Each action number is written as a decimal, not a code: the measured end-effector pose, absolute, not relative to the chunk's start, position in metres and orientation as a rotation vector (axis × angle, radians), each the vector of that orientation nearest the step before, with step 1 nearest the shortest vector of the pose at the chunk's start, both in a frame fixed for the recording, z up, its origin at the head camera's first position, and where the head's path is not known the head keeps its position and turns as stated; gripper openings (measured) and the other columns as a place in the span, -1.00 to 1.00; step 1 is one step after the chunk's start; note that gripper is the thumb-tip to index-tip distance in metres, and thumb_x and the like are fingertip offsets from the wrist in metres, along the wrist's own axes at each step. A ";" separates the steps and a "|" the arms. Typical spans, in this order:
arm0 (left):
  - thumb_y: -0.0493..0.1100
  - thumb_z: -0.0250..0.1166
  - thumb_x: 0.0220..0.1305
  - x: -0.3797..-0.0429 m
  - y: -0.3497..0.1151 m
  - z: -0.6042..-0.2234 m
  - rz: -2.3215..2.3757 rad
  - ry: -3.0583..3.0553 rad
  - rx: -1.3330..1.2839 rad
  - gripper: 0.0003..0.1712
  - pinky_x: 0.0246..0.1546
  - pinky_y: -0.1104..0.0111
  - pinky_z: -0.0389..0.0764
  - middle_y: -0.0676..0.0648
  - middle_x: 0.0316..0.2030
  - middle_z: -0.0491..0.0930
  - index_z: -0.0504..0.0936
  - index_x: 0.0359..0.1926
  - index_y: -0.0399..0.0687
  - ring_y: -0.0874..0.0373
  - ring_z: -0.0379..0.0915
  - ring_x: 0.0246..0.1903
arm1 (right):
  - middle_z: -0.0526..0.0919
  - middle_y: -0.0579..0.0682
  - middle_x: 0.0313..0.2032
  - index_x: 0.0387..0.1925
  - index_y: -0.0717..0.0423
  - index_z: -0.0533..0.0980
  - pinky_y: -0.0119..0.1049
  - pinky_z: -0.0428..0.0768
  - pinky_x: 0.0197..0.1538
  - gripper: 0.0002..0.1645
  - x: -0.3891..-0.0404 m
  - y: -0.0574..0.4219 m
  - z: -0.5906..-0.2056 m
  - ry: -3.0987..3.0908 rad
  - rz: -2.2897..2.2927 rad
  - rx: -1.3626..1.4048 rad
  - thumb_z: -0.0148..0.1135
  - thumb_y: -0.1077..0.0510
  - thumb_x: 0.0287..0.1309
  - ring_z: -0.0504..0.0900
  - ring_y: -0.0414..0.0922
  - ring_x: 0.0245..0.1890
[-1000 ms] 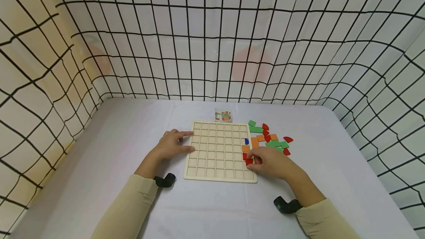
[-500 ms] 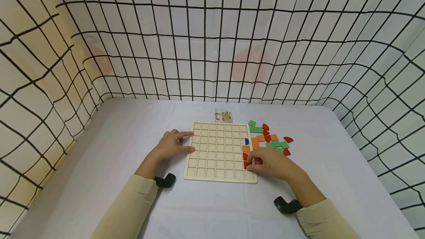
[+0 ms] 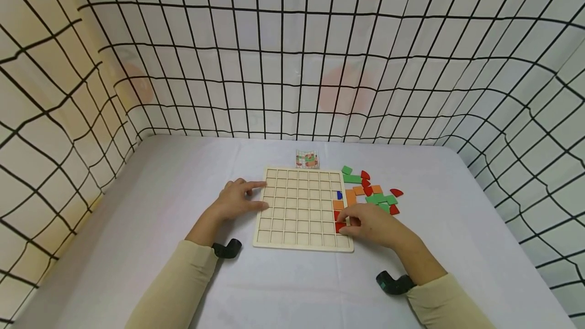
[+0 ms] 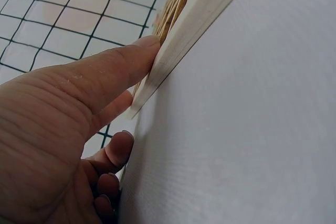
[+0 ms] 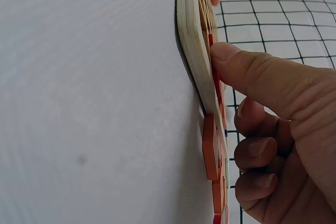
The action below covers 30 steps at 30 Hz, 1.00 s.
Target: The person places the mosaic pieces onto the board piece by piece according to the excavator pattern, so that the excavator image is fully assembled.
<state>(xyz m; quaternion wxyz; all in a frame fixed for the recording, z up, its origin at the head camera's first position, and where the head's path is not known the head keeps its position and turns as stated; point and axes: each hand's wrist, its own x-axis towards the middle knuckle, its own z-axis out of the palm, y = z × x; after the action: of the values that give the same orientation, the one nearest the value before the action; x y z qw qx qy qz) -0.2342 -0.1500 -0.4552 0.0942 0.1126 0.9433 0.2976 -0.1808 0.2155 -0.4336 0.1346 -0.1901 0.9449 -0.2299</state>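
Observation:
A pale wooden grid board [image 3: 297, 212] lies on the white table. On its left edge rest the thumb and index finger of my left hand [image 3: 235, 198], fairly straight and spread apart; the left wrist view shows the thumb [image 4: 118, 64] against the rim. At the board's right edge, my right hand [image 3: 372, 222] pinches a red piece [image 3: 340, 227] lying in the last column, index fingertip at its far side and thumb at its near side. Its other fingers are curled in the right wrist view. Above it in that column are another red piece [image 3: 336, 215], an orange square [image 3: 338, 204] and a small blue piece [image 3: 339, 195].
Loose green, orange and red pieces, among them a green rectangle [image 3: 352, 179] and a red wedge [image 3: 396, 192], lie right of the board. A small patterned card [image 3: 306, 159] is behind it. Black wire mesh [image 3: 292, 85] surrounds the table's back and sides.
The red piece under my right fingers has shifted slightly left within the last column. My right hand has barely moved, and my left hand stays on the board's edge.

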 end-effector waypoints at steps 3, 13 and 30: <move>0.19 0.49 0.15 -0.234 -0.150 -0.456 0.884 2.797 0.332 -0.22 -0.20 0.26 0.21 -0.06 -0.15 0.50 0.52 0.40 0.22 0.02 0.25 -0.15 | 0.49 -0.19 -0.51 -0.23 -0.27 0.66 -0.36 0.43 -0.35 -0.82 -0.181 0.217 -0.433 2.729 -0.688 -0.532 0.51 -0.03 0.13 0.48 -0.21 -0.39; 0.19 0.49 0.16 -0.233 -0.150 -0.455 0.883 2.794 0.332 -0.21 -0.19 0.26 0.21 -0.06 -0.15 0.49 0.51 0.41 0.22 0.02 0.24 -0.15 | 0.50 -0.11 -0.44 -0.10 -0.14 0.67 -0.31 0.42 -0.34 -0.81 -0.189 0.241 -0.427 2.787 -0.734 -0.382 0.40 0.01 0.26 0.45 -0.14 -0.33; 0.18 0.50 0.14 -0.234 -0.150 -0.455 0.899 2.792 0.326 -0.20 -0.21 0.27 0.21 -0.07 -0.15 0.50 0.52 0.40 0.20 0.02 0.24 -0.15 | 0.49 -0.01 -0.40 0.02 -0.01 0.59 -0.26 0.46 -0.42 -0.56 -0.197 0.259 -0.434 2.815 -0.615 -0.149 0.43 -0.11 0.20 0.47 -0.09 -0.43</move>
<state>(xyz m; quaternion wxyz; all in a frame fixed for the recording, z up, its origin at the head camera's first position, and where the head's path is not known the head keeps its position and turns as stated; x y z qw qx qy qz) -0.2339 -0.1503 -0.4551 0.0951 0.1099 0.9417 0.3033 -0.1971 0.2592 -0.4344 0.1281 -0.0511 0.9676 -0.2113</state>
